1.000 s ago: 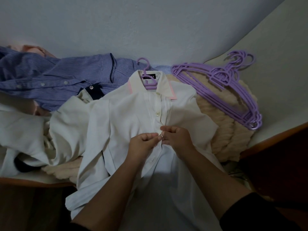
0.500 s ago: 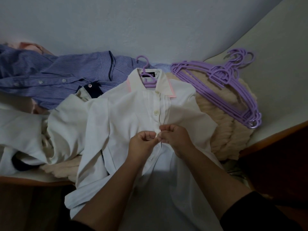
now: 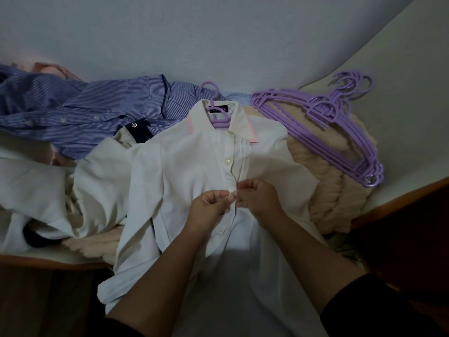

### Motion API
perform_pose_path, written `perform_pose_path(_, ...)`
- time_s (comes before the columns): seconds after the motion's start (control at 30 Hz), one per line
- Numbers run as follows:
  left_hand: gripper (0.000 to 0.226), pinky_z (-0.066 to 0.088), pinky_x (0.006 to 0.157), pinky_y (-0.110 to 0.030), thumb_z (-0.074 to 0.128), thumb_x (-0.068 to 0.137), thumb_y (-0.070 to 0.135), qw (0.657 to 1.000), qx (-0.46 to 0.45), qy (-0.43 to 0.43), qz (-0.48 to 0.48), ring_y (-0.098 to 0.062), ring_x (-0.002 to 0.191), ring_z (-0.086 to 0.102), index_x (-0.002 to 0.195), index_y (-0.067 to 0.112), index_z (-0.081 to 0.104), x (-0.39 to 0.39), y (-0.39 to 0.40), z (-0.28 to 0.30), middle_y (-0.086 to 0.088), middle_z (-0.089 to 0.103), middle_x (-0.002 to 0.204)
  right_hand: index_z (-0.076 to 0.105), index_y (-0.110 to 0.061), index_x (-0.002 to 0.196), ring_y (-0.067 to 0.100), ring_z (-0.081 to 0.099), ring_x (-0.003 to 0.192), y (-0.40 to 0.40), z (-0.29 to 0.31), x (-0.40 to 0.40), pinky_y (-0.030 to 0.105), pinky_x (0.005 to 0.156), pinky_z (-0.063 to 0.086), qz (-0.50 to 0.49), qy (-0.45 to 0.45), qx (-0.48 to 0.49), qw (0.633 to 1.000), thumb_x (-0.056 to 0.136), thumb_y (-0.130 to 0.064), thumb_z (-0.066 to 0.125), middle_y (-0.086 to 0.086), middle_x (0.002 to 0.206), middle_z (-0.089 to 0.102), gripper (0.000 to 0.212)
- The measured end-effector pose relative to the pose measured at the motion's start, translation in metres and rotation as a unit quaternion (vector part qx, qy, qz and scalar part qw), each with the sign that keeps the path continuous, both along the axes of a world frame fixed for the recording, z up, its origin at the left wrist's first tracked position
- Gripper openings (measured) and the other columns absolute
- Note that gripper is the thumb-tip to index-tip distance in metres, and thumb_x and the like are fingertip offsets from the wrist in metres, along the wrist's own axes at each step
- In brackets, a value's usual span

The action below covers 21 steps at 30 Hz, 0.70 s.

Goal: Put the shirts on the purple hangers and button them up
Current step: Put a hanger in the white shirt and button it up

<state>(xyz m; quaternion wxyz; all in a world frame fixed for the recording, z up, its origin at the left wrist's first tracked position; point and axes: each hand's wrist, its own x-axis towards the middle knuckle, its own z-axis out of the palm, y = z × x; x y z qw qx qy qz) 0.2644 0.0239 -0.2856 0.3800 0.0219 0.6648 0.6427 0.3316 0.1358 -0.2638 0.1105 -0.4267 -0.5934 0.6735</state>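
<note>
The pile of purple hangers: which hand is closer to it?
The right hand. It pinches the white shirt placket below and left of the pile of purple hangers; the left hand pinches just beyond it, farther from the pile.

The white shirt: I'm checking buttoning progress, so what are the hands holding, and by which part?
Both the left hand and right hand pinch the white shirt at its front placket, below the visible fastened button.

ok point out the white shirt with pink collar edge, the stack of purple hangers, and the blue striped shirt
white shirt with pink collar edge (image 3: 189, 164), head view, chest panel
stack of purple plastic hangers (image 3: 340, 139), head view, sloping arms
blue striped shirt (image 3: 73, 110), head view, front body
</note>
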Motion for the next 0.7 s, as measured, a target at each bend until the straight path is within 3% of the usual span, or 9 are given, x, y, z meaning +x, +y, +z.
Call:
perform_pose_path(0.1,0.016,0.054,0.072,-0.028,0.074,0.078,0.001,1.000,-0.010,0.022,0.011,-0.020,0.072,0.066,0.093,0.001,0.069,0.004,0.002,0.000,-0.016,0.071,0.084,0.057,-0.014,0.070,0.020,0.059,0.064,-0.003,-0.003,0.002,0.039,0.069,0.056,0.020,0.000,0.062,0.998,0.079,0.012,0.055,0.005,0.067,0.059,0.027)
perform_pose_path(0.2,0.019,0.056,0.080,-0.037,0.075,0.074,-0.005,0.999,-0.006,0.036,0.010,-0.034,0.086,0.069,0.091,0.000,0.067,0.004,0.002,-0.004,-0.024,0.070,0.091,0.063,-0.017,0.068,0.022,0.064,0.071,-0.004,-0.001,0.001,0.039,0.076,0.057,0.055,-0.007,0.059,0.997,0.080,0.011,0.052,0.003,0.071,0.063,0.032)
perform_pose_path(0.27,0.021,0.057,0.082,-0.039,0.076,0.073,-0.005,0.999,-0.014,0.043,0.010,-0.035,0.088,0.069,0.091,-0.001,0.067,0.005,0.002,-0.005,-0.024,0.070,0.090,0.067,-0.016,0.072,0.023,0.067,0.078,-0.002,0.000,0.000,0.038,0.080,0.058,0.059,-0.010,0.043,0.997,0.081,0.009,0.051,0.004,0.077,0.067,0.031)
perform_pose_path(0.37,0.021,0.057,0.081,-0.040,0.078,0.071,-0.004,0.999,-0.015,0.049,0.011,-0.033,0.083,0.068,0.087,0.003,0.067,0.005,0.001,-0.005,-0.023,0.069,0.088,0.068,-0.012,0.075,0.024,0.067,0.079,0.000,0.001,0.000,0.039,0.081,0.057,0.051,-0.002,0.002,0.999,0.082,0.011,0.051,0.008,0.081,0.068,0.029)
perform_pose_path(0.6,0.015,0.054,0.065,-0.025,0.076,0.074,-0.005,0.999,0.003,0.030,-0.011,-0.015,0.066,0.065,0.083,0.004,0.068,0.005,0.000,0.000,-0.009,0.070,0.073,0.064,-0.004,0.078,0.024,0.062,0.070,0.006,0.003,0.002,0.035,0.070,0.055,0.030,0.055,-0.108,0.992,0.083,0.013,0.055,0.011,0.077,0.062,0.020)
perform_pose_path(0.7,0.007,0.052,0.070,-0.028,0.073,0.079,0.005,0.999,-0.004,0.032,-0.041,-0.017,0.069,0.062,0.086,0.004,0.071,-0.001,-0.002,-0.004,-0.009,0.070,0.075,0.063,-0.005,0.079,0.021,0.061,0.068,0.007,0.002,-0.001,0.032,0.068,0.055,0.032,0.058,-0.094,0.993,0.083,0.012,0.058,0.010,0.075,0.062,0.018)
